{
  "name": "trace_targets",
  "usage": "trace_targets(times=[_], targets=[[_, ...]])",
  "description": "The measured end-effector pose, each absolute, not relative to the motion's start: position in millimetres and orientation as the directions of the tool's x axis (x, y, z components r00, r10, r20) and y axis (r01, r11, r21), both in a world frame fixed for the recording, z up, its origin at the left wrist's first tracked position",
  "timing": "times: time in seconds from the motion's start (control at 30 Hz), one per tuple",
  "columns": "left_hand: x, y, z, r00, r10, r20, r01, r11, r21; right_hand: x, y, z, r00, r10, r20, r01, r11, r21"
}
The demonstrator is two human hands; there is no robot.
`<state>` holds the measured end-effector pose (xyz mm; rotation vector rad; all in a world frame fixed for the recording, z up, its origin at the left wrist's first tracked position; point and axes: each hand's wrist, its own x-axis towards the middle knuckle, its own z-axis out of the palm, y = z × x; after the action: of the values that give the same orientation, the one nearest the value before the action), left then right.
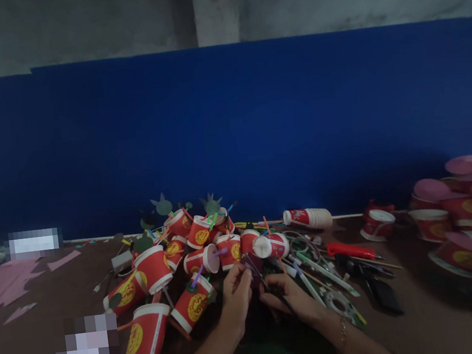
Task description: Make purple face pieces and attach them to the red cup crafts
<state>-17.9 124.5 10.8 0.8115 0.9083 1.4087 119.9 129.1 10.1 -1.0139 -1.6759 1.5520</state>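
Scissors [260, 273]: where are they held?

"At the near middle of the desk [21, 349], in the right hand [281, 294]. Its grip is closed about the dark handles, and the blades are pointed up and away, towards the cups."

"And the left hand [237, 290]?"

"Its fingertips are pinched together just beside the blades. Whatever is caught between them cannot be made out."

"What is found around them?"

"Red paper cups [153, 269] are heaped ahead and to the left, many with coloured straws [197, 276] attached. Beyond the right hand, a stack of nested cups [309, 218] is laid on its side. Nearer, a red-handled tool [350, 251] and a tape roll [340, 304] are scattered among sticks and straws."

"And at the edges?"

"Pink sheets [1, 286] are spread at far left; more red cups, topped with pink discs [431, 190], are piled at far right."
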Motion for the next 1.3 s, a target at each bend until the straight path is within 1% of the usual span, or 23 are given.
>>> trace_targets(times=[0.13, 0.33, 0.47, 0.6, 0.8, 1.13, 1.3], targets=[[-18.6, 123.8, 12.3, -0.045, 0.998, -0.037, -0.436, 0.014, 0.900, 120.1, 128.9, 10.2, -0.496, 0.866, -0.063, 0.129, 0.002, -0.992], [-19.0, 124.7, 12.4, -0.047, 0.997, -0.064, -0.456, 0.035, 0.889, 121.4, 129.8, 9.9, -0.495, 0.865, -0.081, 0.141, -0.012, -0.990], [-19.4, 126.0, 11.2, -0.017, 0.997, -0.072, -0.435, 0.057, 0.898, 122.9, 130.3, 12.1, -0.500, 0.860, -0.105, 0.134, -0.043, -0.990], [-19.7, 125.4, 13.1, 0.020, 0.997, -0.071, -0.425, 0.072, 0.902, 123.0, 130.0, 12.8, -0.521, 0.848, -0.095, 0.113, -0.043, -0.993], [-20.1, 124.9, 14.8, 0.024, 0.998, -0.053, -0.427, 0.059, 0.902, 123.7, 130.5, 13.3, -0.488, 0.866, -0.108, 0.158, -0.033, -0.987], [-20.5, 126.6, 8.8, 0.083, 0.995, -0.051, -0.405, 0.081, 0.911, 125.8, 132.7, 6.6, -0.524, 0.847, -0.088, 0.102, -0.040, -0.994], [-20.8, 126.6, 8.8, 0.085, 0.994, -0.061, -0.410, 0.091, 0.907, 128.2, 135.3, 4.8, -0.506, 0.856, -0.108, 0.133, -0.046, -0.990]])
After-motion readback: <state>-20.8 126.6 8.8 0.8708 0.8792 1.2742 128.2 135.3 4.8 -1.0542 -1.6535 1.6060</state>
